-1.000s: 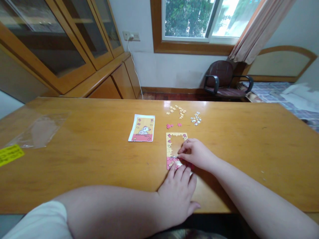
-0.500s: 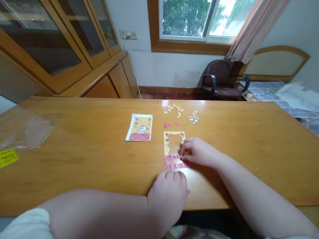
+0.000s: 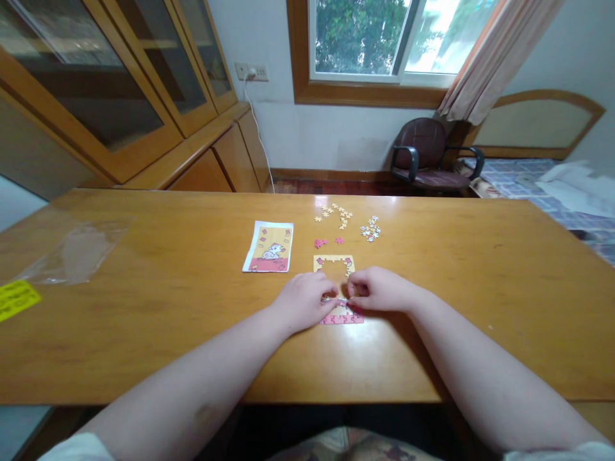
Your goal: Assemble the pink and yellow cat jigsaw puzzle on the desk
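Note:
A partly joined jigsaw puzzle point(image 3: 342, 318) lies on the table in front of me, with a yellow upper border, a pink lower part and a gap in the middle. My left hand point(image 3: 306, 299) covers its left side, fingers curled and thumb tip at the row of pieces above the pink strip. From the right, my right hand point(image 3: 382, 289) pinches at the other end of that row. The small puzzle pieces at both sets of fingertips are largely hidden. Left of the puzzle lies a picture card point(image 3: 271, 248) showing a white animal on yellow and pink.
Beyond the puzzle lie loose yellow pieces point(image 3: 343, 216), pink pieces point(image 3: 319, 243) and whitish pieces point(image 3: 371, 229). A clear plastic bag point(image 3: 79, 253) and a yellow label point(image 3: 18, 299) are at the table's left. An office chair point(image 3: 423, 150) stands behind the table.
My left hand has moved up from the table's front edge onto the puzzle's left side. My right hand stays at the puzzle's right side, nearly in place.

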A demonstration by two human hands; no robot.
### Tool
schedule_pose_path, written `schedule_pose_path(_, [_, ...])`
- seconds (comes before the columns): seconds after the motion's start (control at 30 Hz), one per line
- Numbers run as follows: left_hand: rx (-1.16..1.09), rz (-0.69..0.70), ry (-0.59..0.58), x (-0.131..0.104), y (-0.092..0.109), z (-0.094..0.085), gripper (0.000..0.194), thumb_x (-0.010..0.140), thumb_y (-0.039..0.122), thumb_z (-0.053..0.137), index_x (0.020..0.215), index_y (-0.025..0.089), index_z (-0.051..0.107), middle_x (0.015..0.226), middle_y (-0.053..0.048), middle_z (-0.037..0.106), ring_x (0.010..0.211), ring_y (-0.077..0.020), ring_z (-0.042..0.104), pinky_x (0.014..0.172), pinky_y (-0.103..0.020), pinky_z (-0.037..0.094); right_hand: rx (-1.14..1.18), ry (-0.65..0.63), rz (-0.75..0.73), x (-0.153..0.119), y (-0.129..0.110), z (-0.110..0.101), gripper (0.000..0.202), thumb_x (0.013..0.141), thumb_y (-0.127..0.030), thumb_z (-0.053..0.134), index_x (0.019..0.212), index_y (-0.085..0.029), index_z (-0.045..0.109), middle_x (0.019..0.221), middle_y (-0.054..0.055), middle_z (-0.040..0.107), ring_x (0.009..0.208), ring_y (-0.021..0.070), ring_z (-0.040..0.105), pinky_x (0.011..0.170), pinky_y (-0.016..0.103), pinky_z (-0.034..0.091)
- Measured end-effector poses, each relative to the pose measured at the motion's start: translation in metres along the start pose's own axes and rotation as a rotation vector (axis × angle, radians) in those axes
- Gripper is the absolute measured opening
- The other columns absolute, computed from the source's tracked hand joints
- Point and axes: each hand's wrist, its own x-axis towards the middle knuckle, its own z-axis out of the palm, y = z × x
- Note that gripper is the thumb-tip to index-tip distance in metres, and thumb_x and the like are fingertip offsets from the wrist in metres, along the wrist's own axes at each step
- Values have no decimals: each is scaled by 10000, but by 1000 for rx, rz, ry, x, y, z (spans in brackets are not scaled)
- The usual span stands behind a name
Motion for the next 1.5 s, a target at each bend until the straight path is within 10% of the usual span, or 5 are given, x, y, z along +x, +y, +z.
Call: schedule_pose_path(1.5, [0, -52, -41, 3, -2, -5, 146, 807, 322, 557, 822, 211, 651, 814, -18, 653, 753, -162, 577, 663, -260, 416, -142, 99, 72, 7, -1, 14, 172, 770, -367, 643, 730, -213, 579, 642, -16, 613, 567, 113, 499, 515, 232, 268])
